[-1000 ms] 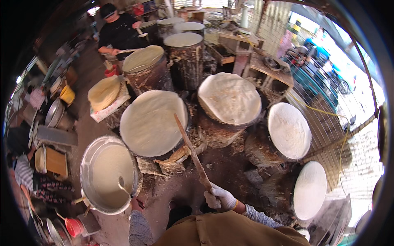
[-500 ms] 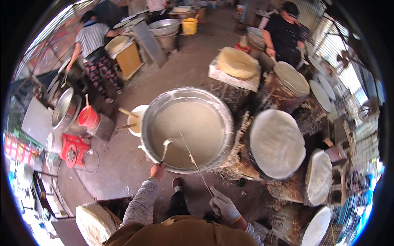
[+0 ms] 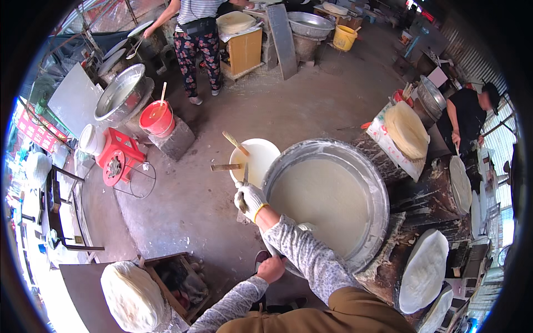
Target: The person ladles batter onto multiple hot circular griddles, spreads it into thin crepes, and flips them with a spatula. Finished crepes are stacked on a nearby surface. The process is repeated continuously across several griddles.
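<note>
Two hands are under my remote observation, the right reaching across the body above the left. The right hand in a white knit glove [image 3: 250,201] has its grip closed on a thin brown wooden stick [image 3: 246,175], which points away over the round white bucket of pale yellowish liquid [image 3: 271,150]. I cannot tell whether the stick touches the liquid. The bare left hand [image 3: 271,269] has its grip wrapped round a pale grey, long-handled ladle [image 3: 270,244] at the near-left rim of the large round metal basin [image 3: 380,194]; the ladle's far end is mostly hidden by the right sleeve.

Reasons, in my judgement: the bucket sits just beside the basin so that both fall within one reach, and the low hold on the ladle leaves the forearm room to cross. Two wooden handles, one slanting [image 3: 236,142] and one nearly level [image 3: 225,167], lean outward over the bucket's rim, presumably to stay easy to grasp.

Compared with half a second ago, I record that the view has swung left. The stick, then slanting across the basin, is now at the bucket; the ladle's bowl, then plainly visible, is largely covered.
</note>
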Action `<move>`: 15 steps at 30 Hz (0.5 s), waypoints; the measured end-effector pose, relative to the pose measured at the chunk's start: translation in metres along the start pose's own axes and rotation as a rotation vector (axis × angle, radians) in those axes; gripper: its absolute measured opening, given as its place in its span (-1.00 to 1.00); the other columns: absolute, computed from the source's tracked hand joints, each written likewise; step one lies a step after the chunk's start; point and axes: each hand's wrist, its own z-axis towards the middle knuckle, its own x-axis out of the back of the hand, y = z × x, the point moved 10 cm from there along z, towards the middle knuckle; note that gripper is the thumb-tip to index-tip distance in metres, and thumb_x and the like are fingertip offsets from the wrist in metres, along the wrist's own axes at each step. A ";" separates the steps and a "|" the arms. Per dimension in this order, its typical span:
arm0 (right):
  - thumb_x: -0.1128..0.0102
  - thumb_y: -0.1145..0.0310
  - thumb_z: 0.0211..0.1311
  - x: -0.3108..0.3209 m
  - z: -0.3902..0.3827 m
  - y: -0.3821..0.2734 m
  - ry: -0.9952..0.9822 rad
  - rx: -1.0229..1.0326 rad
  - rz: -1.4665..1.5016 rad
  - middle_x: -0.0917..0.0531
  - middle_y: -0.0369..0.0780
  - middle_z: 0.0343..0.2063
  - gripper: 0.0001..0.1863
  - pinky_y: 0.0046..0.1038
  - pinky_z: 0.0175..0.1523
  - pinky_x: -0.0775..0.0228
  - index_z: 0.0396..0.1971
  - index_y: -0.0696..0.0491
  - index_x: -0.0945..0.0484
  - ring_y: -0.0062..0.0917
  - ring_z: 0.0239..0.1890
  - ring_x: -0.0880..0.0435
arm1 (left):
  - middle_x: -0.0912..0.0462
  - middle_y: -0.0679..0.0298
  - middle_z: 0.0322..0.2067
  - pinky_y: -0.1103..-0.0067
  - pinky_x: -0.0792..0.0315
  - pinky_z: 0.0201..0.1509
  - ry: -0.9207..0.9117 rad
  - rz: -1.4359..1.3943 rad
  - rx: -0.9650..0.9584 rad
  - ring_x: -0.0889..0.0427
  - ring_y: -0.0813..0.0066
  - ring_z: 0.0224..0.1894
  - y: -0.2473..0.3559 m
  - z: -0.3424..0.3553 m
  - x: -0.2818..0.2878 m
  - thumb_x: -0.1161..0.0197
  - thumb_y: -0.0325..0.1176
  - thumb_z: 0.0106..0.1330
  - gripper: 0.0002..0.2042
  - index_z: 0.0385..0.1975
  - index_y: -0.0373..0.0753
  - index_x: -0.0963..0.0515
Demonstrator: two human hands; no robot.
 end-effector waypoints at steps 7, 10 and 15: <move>-0.21 0.16 0.24 0.068 0.104 0.031 0.623 -0.093 -0.453 -0.52 -0.38 -0.66 -0.86 -0.40 -0.56 -0.40 -0.39 -0.12 -0.55 -0.54 -0.66 -0.50 | -0.66 -0.09 -0.52 0.17 -0.56 -0.38 0.077 -0.008 -0.204 -0.70 -0.04 -0.45 -0.008 0.002 -0.024 -0.01 -0.07 0.41 -0.59 -0.28 -0.41 -0.43; -0.24 0.13 0.21 0.108 0.161 0.032 0.366 -0.007 -0.385 -0.53 -0.35 -0.63 -0.82 -0.22 -0.48 -0.44 -0.35 -0.09 -0.54 -0.53 -0.61 -0.51 | -0.65 -0.05 -0.58 0.20 -0.55 -0.47 0.051 -0.029 -0.162 -0.69 -0.02 -0.50 0.018 -0.017 0.011 -0.05 -0.07 0.40 -0.60 -0.31 -0.41 -0.42; -0.22 0.36 0.26 0.106 0.155 0.040 0.429 -0.072 -0.468 -0.62 -0.18 -0.59 -0.90 -0.40 -0.68 -0.33 -0.31 0.04 -0.53 -0.42 -0.74 -0.55 | -0.62 0.04 -0.64 0.31 -0.52 -0.58 0.125 0.043 -0.238 -0.67 0.12 -0.60 0.018 -0.013 0.009 -0.08 -0.07 0.39 -0.61 -0.34 -0.38 -0.42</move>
